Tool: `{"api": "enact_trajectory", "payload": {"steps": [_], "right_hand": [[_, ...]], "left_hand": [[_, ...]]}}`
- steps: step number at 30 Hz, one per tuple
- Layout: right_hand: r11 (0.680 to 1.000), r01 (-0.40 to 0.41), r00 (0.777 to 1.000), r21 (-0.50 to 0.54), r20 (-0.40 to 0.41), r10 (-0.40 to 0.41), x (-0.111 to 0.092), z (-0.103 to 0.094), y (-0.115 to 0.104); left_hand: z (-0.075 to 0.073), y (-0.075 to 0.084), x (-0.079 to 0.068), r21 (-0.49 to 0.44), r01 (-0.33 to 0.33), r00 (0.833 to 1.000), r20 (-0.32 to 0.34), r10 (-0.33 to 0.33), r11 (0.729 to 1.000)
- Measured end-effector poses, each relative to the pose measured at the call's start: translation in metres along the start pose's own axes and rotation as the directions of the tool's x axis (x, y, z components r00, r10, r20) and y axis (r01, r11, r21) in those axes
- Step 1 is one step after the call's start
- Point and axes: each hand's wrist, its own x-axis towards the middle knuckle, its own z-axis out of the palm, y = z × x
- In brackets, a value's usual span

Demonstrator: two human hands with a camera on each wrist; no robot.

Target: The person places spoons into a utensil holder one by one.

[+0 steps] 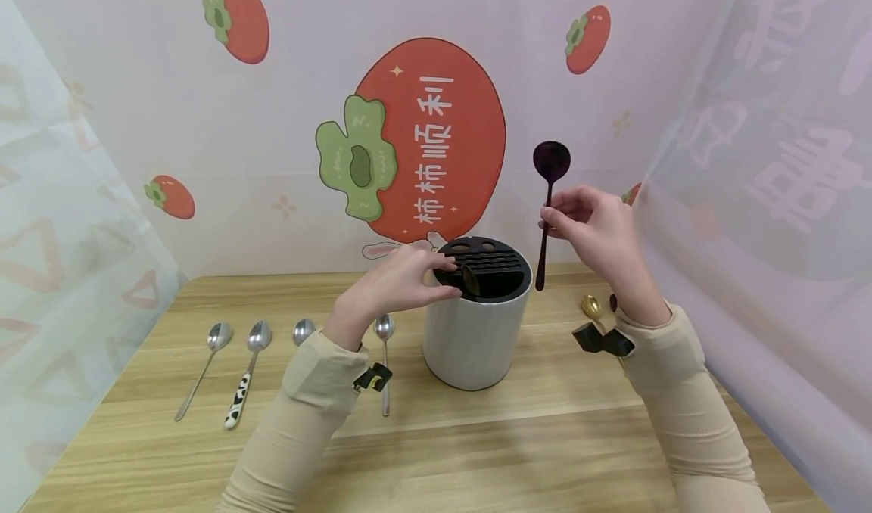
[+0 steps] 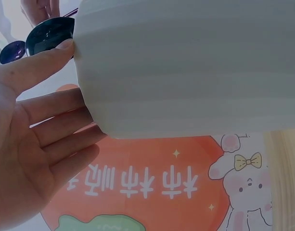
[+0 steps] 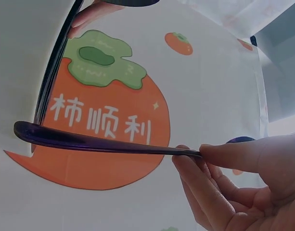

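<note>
My right hand [image 1: 593, 225] pinches a dark purple ladle [image 1: 551, 161] by its thin handle, round bowl up and handle end down, just right of a white utensil holder [image 1: 470, 339]. In the right wrist view the ladle's handle [image 3: 89, 142] crosses in front of the holder. My left hand [image 1: 398, 282] is at the holder's left rim, its fingers straight and spread from the thumb. A dark spoon [image 1: 470, 280] stands in the holder with its bowl above the slotted black lid [image 1: 487, 262]. In the left wrist view my thumb lies against that bowl [image 2: 48, 36].
Several silver spoons lie on the wooden table at left, among them one with a cow-patterned handle [image 1: 238, 399] and one [image 1: 384, 328] beside the holder. A gold spoon [image 1: 591, 306] lies at right, partly behind my right wrist. A persimmon-printed cloth [image 1: 286, 119] hangs behind.
</note>
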Motion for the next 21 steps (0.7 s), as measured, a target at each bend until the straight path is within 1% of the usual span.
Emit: {"api": "enact_trajectory", "payload": {"steps": [6,14,21], "right_hand": [[0.998,0.005,1.000,0.066,-0.007,-0.004,0.0027,0.0020,-0.0043],[0.992,0.021,0.999,0.125,-0.026,-0.018,0.0041,0.0044,-0.0076],[0.990,0.025,0.998,0.140,-0.056,-0.018,0.0035,0.0066,-0.0083]], "left_hand": [[0.0002,-0.0003,0.0000,0.006,-0.005,1.000,0.002,0.005,1.000],[0.0002,-0.0007,0.0004,0.008,-0.019,1.000,-0.006,0.019,1.000],[0.0003,-0.0006,-0.0001,0.005,-0.019,1.000,-0.009,0.019,1.000]]}}
